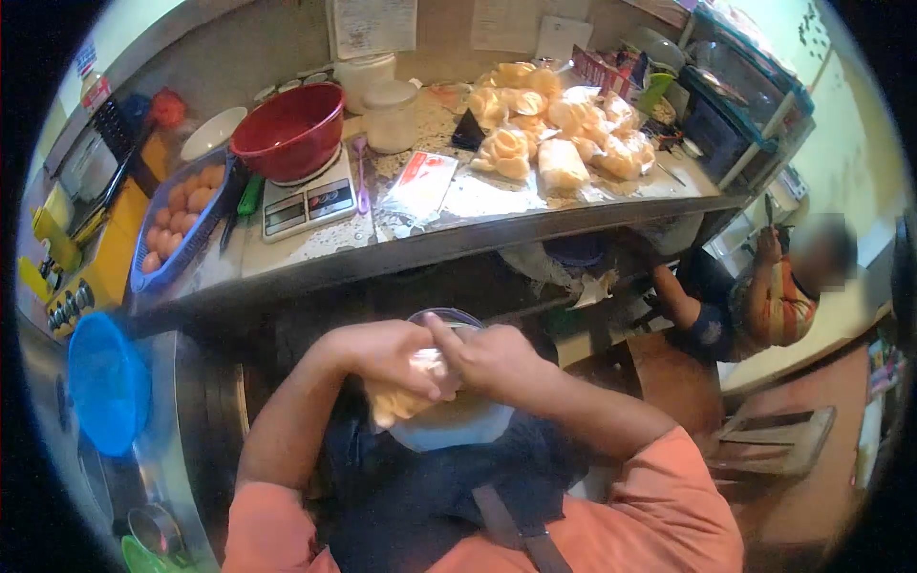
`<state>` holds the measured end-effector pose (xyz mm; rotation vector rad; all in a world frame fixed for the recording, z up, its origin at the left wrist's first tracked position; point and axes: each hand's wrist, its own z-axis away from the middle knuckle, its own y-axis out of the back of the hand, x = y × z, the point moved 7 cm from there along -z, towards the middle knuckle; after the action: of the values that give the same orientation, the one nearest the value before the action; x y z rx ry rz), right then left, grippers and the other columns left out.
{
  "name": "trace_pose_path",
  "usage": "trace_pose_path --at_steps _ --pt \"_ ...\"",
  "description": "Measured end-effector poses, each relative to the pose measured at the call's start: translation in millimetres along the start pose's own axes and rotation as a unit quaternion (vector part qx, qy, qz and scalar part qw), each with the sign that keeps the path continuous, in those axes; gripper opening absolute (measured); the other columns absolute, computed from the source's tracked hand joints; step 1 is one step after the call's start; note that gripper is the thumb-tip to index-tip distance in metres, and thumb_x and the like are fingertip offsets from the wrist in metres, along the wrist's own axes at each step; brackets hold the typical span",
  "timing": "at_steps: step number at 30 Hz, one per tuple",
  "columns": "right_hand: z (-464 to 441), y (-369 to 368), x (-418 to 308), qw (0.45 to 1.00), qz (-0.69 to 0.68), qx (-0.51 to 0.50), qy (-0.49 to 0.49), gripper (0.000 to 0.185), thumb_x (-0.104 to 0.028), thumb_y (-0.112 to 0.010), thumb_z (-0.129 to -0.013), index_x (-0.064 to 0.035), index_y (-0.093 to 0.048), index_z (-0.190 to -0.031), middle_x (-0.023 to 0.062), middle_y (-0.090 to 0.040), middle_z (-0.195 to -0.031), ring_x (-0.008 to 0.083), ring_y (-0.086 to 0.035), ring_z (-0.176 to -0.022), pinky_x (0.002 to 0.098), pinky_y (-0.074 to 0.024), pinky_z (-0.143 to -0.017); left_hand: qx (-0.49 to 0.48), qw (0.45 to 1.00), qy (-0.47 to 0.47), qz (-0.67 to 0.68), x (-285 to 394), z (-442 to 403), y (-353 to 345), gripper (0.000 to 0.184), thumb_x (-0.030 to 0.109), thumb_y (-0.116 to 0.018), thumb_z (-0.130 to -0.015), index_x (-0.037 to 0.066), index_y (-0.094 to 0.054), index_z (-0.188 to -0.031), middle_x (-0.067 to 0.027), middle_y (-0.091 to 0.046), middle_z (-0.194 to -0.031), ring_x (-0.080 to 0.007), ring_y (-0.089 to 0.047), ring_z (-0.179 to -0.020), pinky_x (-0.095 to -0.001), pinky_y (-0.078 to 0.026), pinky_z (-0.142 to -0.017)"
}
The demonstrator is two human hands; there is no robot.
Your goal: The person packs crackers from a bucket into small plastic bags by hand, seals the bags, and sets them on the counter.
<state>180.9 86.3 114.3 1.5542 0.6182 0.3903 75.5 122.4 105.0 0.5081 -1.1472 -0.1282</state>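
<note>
Low in front of my body, my left hand [387, 355] is wrapped round the gathered top of a clear plastic bag [399, 399] with pale yellowish contents. My right hand [485, 355] meets it at the bag's neck, its fingers closed on the twisted plastic. Both hands touch each other. Beneath them is a round, light-coloured container [458, 430], partly hidden by the bag and my forearms. What lies inside that container is hard to make out.
On the counter [497, 218] stand a red bowl [289, 131] on a scale [308, 202], a blue basket of eggs [179, 224], white tubs and several filled bags [562, 167]. A blue basin [107, 382] is at left. A person [778, 286] sits at right.
</note>
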Motion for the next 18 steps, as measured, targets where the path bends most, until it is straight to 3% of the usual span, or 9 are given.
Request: trace_pose_path --at_steps 1,4,6,8,10,12,14,16,18 --pt "1.6 1.6 6.3 0.998 -0.016 0.059 0.0 0.053 -0.023 -0.069 -0.073 -0.0103 -0.057 -0.124 0.0081 -0.067 -0.083 0.0266 -0.068 -0.074 0.036 -0.054 -0.059 0.034 0.998 0.036 -0.04 2.4 4.9 7.4 0.067 0.042 -0.083 -0.071 0.006 -0.059 -0.122 -0.0141 -0.069 -0.104 -0.026 -0.066 -0.097 -0.0373 -0.051 -0.086" --pt "-1.3 -4.0 39.0 0.999 -0.009 0.018 -0.032 0.034 -0.027 -0.072 -0.071 -0.0107 -0.065 -0.1 0.009 -0.069 -0.085 0.0287 -0.068 -0.075 0.0387 -0.0539 -0.062 0.205 0.977 0.0 -0.057 -5.3 29.4 33.3 0.073 0.039 -0.087 -0.068 0.002 -0.058 -0.124 -0.0118 -0.068 -0.102 -0.0214 -0.065 -0.092 -0.0343 -0.052 -0.08" --pt "-1.2 10.2 52.1 0.994 -0.014 0.044 -0.099 0.005 -0.013 -0.061 -0.077 -0.0082 -0.063 -0.078 0.0114 -0.069 -0.079 0.0307 -0.068 -0.074 0.0434 -0.0542 -0.061 0.239 0.968 0.075 -0.014 -14.6 48.1 35.4 0.074 0.034 -0.087 -0.068 0.002 -0.056 -0.128 -0.0121 -0.068 -0.101 -0.0193 -0.066 -0.087 -0.0325 -0.053 -0.078" --pt "-3.7 5.9 65.6 0.985 -0.046 0.062 -0.151 0.008 -0.014 -0.061 -0.076 -0.0078 -0.063 -0.081 0.0138 -0.068 -0.078 0.0339 -0.067 -0.079 0.0455 -0.0533 -0.064 0.263 0.955 0.112 0.081 -36.6 60.4 25.3 0.073 0.029 -0.087 -0.069 0.001 -0.055 -0.128 -0.0108 -0.067 -0.101 -0.0159 -0.065 -0.084 -0.0304 -0.053 -0.075" --pt "-6.9 4.0 66.4 0.98 -0.072 0.065 -0.171 0.01 -0.015 -0.061 -0.078 -0.0068 -0.064 -0.083 0.0153 -0.068 -0.08 0.0357 -0.067 -0.079 0.0476 -0.0532 -0.065 0.236 0.962 0.047 0.131 -53.7 43.2 -1.5 0.067 0.029 -0.086 -0.073 0.001 -0.057 -0.126 -0.01 -0.066 -0.1 -0.0153 -0.064 -0.083 -0.0299 -0.053 -0.074" --pt "-8.1 -9.5 61.6 0.979 -0.1 0.069 -0.162 0.013 -0.017 -0.061 -0.079 -0.0071 -0.065 -0.085 0.0159 -0.068 -0.081 0.0364 -0.067 -0.079 0.0486 -0.0534 -0.067 0.274 0.937 -0.007 0.218 -58.7 21.6 -29.7 0.058 0.027 -0.08 -0.08 0.003 -0.056 -0.127 -0.0079 -0.064 -0.113 -0.017 -0.06 -0.103 -0.0328 -0.05 -0.09" --pt "-14.3 -22.8 56.1 0.975 -0.1 0.002 -0.2 0.019 -0.025 -0.065 -0.078 -0.0117 -0.067 -0.092 0.0162 -0.069 -0.089 0.0358 -0.067 -0.084 0.046 -0.0543 -0.073 0.248 0.918 0.115 0.289 -70.0 -6.4 -57.7 0.062 0.031 -0.077 -0.084 0.004 -0.051 -0.133 -0.0095 -0.061 -0.119 -0.0194 -0.059 -0.108 -0.0349 -0.048 -0.095" --pt "-13.2 -38.6 39.7 0.984 -0.092 -0.032 -0.152 0.025 -0.034 -0.058 -0.084 -0.0133 -0.067 -0.094 0.0143 -0.07 -0.087 0.0349 -0.068 -0.081 0.0447 -0.0546 -0.069 0.307 0.895 0.113 0.305 -58.9 -18.5 -68.3 0.061 0.032 -0.071 -0.089 0.005 -0.046 -0.138 -0.0095 -0.06 -0.123 -0.0209 -0.058 -0.111 -0.0365 -0.048 -0.097" --pt "-3.3 -88.5 32.8 0.98 -0.126 -0.025 -0.15 0.028 -0.035 -0.057 -0.084 -0.0123 -0.062 -0.1 0.0147 -0.07 -0.088 0.0357 -0.068 -0.08 0.0446 -0.0545 -0.069 0.331 0.794 0.043 0.508 -89.0 -41.5 -97.9 0.056 0.028 -0.065 -0.094 0.006 -0.044 -0.14 -0.0093 -0.056 -0.129 -0.0208 -0.055 -0.117 -0.0362 -0.044 -0.102"
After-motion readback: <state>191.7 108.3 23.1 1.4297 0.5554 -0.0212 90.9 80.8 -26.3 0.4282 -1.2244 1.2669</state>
